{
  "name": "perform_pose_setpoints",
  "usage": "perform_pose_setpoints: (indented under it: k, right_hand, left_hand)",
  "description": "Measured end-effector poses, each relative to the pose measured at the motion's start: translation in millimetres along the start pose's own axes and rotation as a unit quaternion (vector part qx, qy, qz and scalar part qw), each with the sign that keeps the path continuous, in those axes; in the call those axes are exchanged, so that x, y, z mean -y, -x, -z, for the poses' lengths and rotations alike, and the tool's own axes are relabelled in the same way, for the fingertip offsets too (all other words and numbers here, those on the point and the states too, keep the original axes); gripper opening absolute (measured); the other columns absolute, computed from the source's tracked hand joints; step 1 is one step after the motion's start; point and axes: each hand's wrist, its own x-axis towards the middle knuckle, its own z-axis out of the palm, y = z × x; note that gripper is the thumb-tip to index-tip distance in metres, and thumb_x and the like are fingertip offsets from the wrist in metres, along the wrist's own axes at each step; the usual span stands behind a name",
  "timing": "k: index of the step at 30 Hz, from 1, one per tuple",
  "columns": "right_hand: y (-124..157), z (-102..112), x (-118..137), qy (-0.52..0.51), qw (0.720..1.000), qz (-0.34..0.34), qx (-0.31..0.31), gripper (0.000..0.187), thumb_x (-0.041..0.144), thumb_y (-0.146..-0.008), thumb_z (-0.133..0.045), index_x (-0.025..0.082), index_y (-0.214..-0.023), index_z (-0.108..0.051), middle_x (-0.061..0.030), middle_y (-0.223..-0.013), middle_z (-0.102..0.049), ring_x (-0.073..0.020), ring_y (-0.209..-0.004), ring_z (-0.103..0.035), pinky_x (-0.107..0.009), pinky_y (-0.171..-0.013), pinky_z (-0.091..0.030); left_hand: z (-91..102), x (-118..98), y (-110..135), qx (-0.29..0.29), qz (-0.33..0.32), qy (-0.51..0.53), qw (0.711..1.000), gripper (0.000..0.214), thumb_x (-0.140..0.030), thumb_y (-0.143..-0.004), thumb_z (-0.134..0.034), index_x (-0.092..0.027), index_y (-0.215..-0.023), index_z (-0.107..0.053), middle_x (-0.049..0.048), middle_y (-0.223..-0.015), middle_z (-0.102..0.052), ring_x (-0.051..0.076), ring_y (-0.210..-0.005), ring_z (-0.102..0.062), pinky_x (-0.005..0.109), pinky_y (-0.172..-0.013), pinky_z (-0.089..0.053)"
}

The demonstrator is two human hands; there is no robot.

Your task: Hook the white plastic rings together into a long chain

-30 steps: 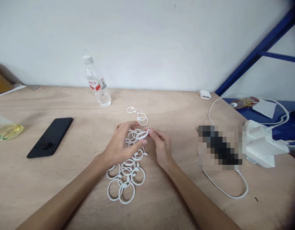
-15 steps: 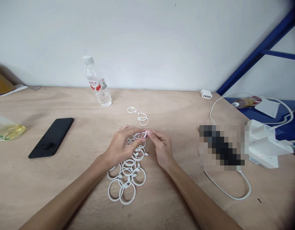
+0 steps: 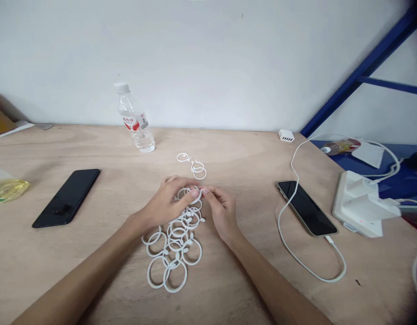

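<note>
My left hand [image 3: 173,202] and my right hand [image 3: 222,211] meet over the middle of the table, fingertips almost touching. Thumb and forefinger of each are pinched on a thin white plastic ring clip [image 3: 199,195], partly covered by the fingers. Under and in front of my left hand lies an overlapping heap of similar white ring clips [image 3: 175,291], each with small tabs where its ends meet. Beyond my hands rest a few loose ring clips [image 3: 199,178]. Whether the held clip is linked to others cannot be made out.
A water bottle [image 3: 137,124] stands near the wall. To the left lie a black phone [image 3: 67,198] and a bag or bottle with yellow contents [image 3: 8,189]. At right, another phone [image 3: 308,210] is joined to a white cable [image 3: 281,225], beside a white power strip [image 3: 360,203].
The whole view has shifted slightly, so things appear a little further left. Both hands keep their pinch, and the held clip is turned a little between the fingertips.
</note>
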Motion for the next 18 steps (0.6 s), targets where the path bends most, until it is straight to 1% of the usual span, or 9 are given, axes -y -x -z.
perform_pose_setpoints:
  k: [2,3,5,6,7,9,11,14,18]
  right_hand:
    - [2,0,-1,0.040,0.999,0.017,0.008,0.017,0.029,-0.081,-0.061,0.021,-0.080,-0.076,-0.0027,-0.081,-0.074,-0.0185,-0.077,-0.065,-0.030,-0.073,-0.049]
    - [2,0,-2,0.059,0.998,0.026,0.017,0.015,0.027,-0.080,-0.061,0.022,-0.080,-0.076,-0.0027,-0.081,-0.073,-0.0178,-0.076,-0.063,-0.029,-0.072,-0.048]
    - [3,0,-2,0.085,0.995,0.042,0.036,0.015,0.024,-0.079,-0.061,0.022,-0.079,-0.076,-0.0028,-0.080,-0.072,-0.0175,-0.076,-0.062,-0.029,-0.070,-0.046]
    - [3,0,-2,0.091,0.994,0.047,0.041,0.016,0.023,-0.079,-0.061,0.022,-0.078,-0.076,-0.0028,-0.079,-0.071,-0.0177,-0.076,-0.062,-0.029,-0.070,-0.046]
    - [3,0,-1,0.095,0.993,0.050,0.043,0.017,0.023,-0.079,-0.060,0.022,-0.077,-0.077,-0.0029,-0.078,-0.071,-0.0181,-0.076,-0.062,-0.029,-0.070,-0.046]
    - [2,-1,-1,0.098,0.993,0.054,0.045,0.018,0.024,-0.080,-0.059,0.023,-0.077,-0.077,-0.0030,-0.077,-0.071,-0.0190,-0.077,-0.062,-0.030,-0.071,-0.046]
    - [2,-1,-1,0.101,0.992,0.058,0.047,0.019,0.025,-0.081,-0.058,0.023,-0.078,-0.077,-0.0031,-0.077,-0.071,-0.0193,-0.079,-0.062,-0.030,-0.072,-0.046]
    - [1,-1,-2,0.101,0.992,0.060,0.047,0.018,0.024,-0.082,-0.059,0.022,-0.079,-0.076,-0.0035,-0.079,-0.072,-0.0194,-0.082,-0.062,-0.031,-0.074,-0.046]
    - [1,0,-3,0.101,0.992,0.059,0.039,0.017,0.024,-0.082,-0.059,0.022,-0.082,-0.076,-0.0037,-0.084,-0.072,-0.0195,-0.085,-0.062,-0.031,-0.076,-0.046]
  left_hand:
    - [1.6,6,-12,0.010,0.031,-0.009,0.999,0.043,-0.046,-0.095,-0.034,-0.020,-0.109,-0.066,0.0055,-0.105,-0.072,0.022,-0.097,-0.063,0.039,-0.093,-0.044]
    - [1.2,9,-19,0.017,0.045,-0.010,0.999,0.044,-0.046,-0.095,-0.033,-0.020,-0.110,-0.065,0.0051,-0.103,-0.072,0.021,-0.092,-0.064,0.036,-0.088,-0.046]
    - [-2.2,14,-35,0.050,0.051,-0.018,0.997,0.043,-0.046,-0.094,-0.036,-0.020,-0.116,-0.062,0.0036,-0.097,-0.073,0.018,-0.079,-0.064,0.030,-0.076,-0.048]
    - [-4.9,16,-42,0.069,0.046,-0.037,0.996,0.043,-0.045,-0.094,-0.034,-0.020,-0.117,-0.061,0.0033,-0.095,-0.072,0.017,-0.075,-0.064,0.029,-0.073,-0.048]
    - [-8.1,17,-48,0.075,0.037,-0.063,0.995,0.042,-0.042,-0.095,-0.033,-0.019,-0.114,-0.063,0.0036,-0.094,-0.072,0.017,-0.074,-0.063,0.028,-0.071,-0.047]
    - [-14.8,18,-58,0.089,0.023,-0.088,0.992,0.041,-0.040,-0.094,-0.034,-0.018,-0.095,-0.068,0.0044,-0.084,-0.071,0.018,-0.070,-0.061,0.027,-0.066,-0.044]
    - [-20.2,18,-64,0.095,0.013,-0.101,0.990,0.041,-0.039,-0.093,-0.036,-0.017,-0.079,-0.067,0.0046,-0.073,-0.068,0.017,-0.065,-0.058,0.027,-0.062,-0.041]
    - [-24.0,17,-68,0.093,0.010,-0.119,0.988,0.039,-0.042,-0.091,-0.041,-0.016,-0.072,-0.063,0.0046,-0.068,-0.064,0.016,-0.061,-0.055,0.027,-0.059,-0.038]
    - [-22.9,17,-68,0.094,0.015,-0.144,0.985,0.036,-0.045,-0.085,-0.049,-0.016,-0.068,-0.060,0.0048,-0.066,-0.062,0.017,-0.061,-0.054,0.027,-0.058,-0.038]
